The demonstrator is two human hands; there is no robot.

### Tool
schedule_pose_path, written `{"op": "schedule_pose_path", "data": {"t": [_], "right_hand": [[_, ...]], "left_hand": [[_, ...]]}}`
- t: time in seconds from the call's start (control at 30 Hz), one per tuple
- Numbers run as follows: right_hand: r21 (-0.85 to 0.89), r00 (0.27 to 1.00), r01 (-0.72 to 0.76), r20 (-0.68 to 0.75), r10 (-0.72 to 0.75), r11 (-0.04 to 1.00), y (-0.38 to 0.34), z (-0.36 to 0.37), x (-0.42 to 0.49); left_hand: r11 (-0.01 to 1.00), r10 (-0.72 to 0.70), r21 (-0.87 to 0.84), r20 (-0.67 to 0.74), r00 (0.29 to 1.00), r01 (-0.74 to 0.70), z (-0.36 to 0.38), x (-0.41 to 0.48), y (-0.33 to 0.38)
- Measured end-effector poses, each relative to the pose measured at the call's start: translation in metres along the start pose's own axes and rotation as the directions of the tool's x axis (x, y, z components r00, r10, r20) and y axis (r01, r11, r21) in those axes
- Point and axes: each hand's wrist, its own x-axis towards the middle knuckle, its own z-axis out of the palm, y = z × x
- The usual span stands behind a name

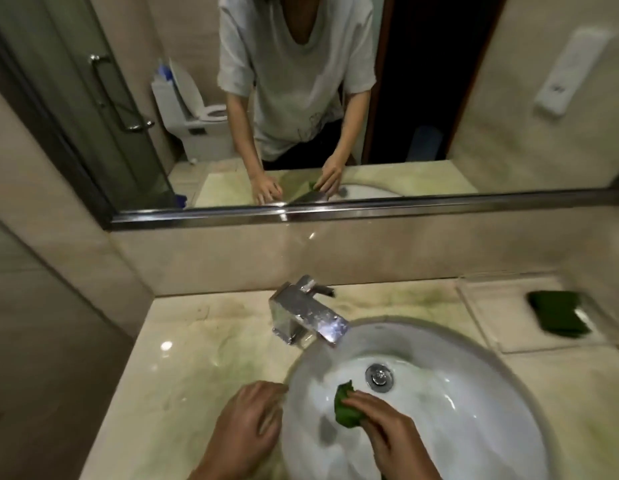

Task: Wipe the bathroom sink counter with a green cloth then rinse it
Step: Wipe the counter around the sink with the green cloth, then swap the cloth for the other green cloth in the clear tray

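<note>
Your right hand grips the bunched green cloth inside the white sink, at 8 o'clock from the drain. Your left hand rests relaxed and empty on the glossy marble counter at the basin's 9 o'clock rim, with the mirror at 12

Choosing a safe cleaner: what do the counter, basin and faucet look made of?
Counter: polished stone, likely marble or onyx, with green veining and glossy light spots. Basin: white glazed ceramic, by its smooth sheen. Faucet: chrome-plated metal, mirror-bright and blocky.
</note>
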Motion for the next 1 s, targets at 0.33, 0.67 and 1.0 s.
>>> {"op": "schedule_pose_path", "data": {"t": [0.33, 0.67, 1.0], "right_hand": [[-0.037, 0.93, -0.213, -0.312, 0.192, 0.976, 0.061, -0.16, 0.028], [-0.291, 0.914, -0.269, -0.376, 0.149, 0.918, 0.138, -0.253, 0.115], [-0.532, 0.939, -0.307, -0.034, 0.343, 0.789, 0.186, -0.233, 0.12]], "left_hand": [[0.994, 0.101, -0.05, 0.052, 0.994, -0.098, 0.105, 0.098, 0.13], [1.0, -0.001, -0.018, -0.036, 0.999, 0.001, 0.144, 0.197, 0.17], [0.999, -0.04, 0.007, 0.007, 0.999, 0.04, 0.155, 0.222, 0.172]]}}
